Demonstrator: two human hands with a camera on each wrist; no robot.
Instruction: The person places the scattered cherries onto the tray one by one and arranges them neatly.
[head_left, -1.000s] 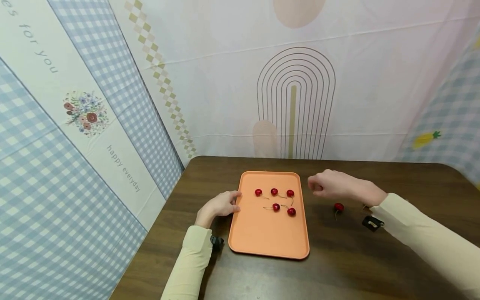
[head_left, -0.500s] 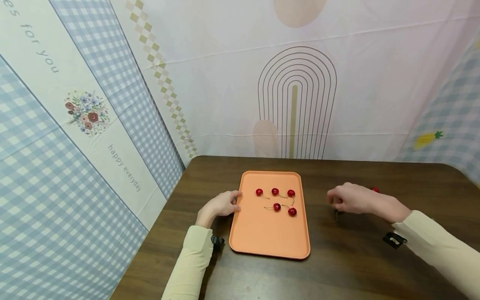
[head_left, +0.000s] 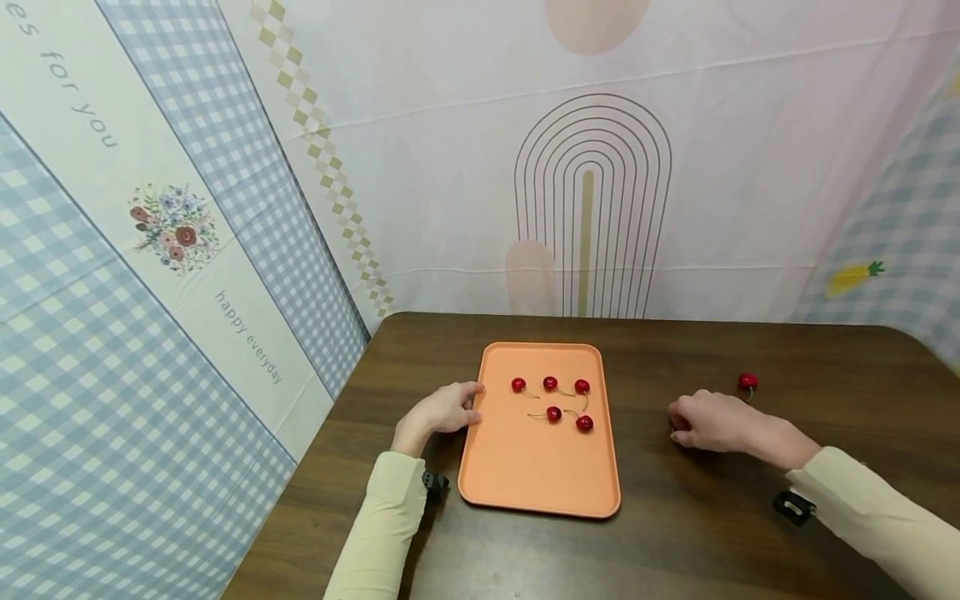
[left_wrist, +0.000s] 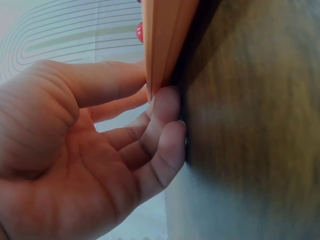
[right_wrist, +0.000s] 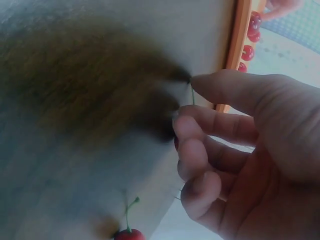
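Note:
An orange tray (head_left: pixel 536 475) lies on the dark wooden table (head_left: pixel 675 533) and carries several red cherries (head_left: pixel 554 413) with stems. My left hand (head_left: pixel 468 404) holds the tray's left rim; in the left wrist view the thumb (left_wrist: pixel 115 80) lies on one side of the rim (left_wrist: pixel 162 45) and curled fingers (left_wrist: pixel 167 102) on the other. My right hand (head_left: pixel 678 421) rests on the table right of the tray, over a cherry it hides. In the right wrist view a green stem (right_wrist: pixel 192 95) stands pinched between thumb and index finger. Another cherry (head_left: pixel 747 382) lies beyond the hand.
Patterned fabric walls (head_left: pixel 225 250) close in the table at the back and both sides. Black wrist straps (head_left: pixel 791 506) sit on both cream sleeves. In the right wrist view the loose cherry (right_wrist: pixel 129 234) shows at the bottom and the tray's edge (right_wrist: pixel 239 45) at the top.
My right hand moved from beside the tray's right edge to the right and down onto the table, covering the cherry there. A second loose cherry came into view. The left hand stayed put.

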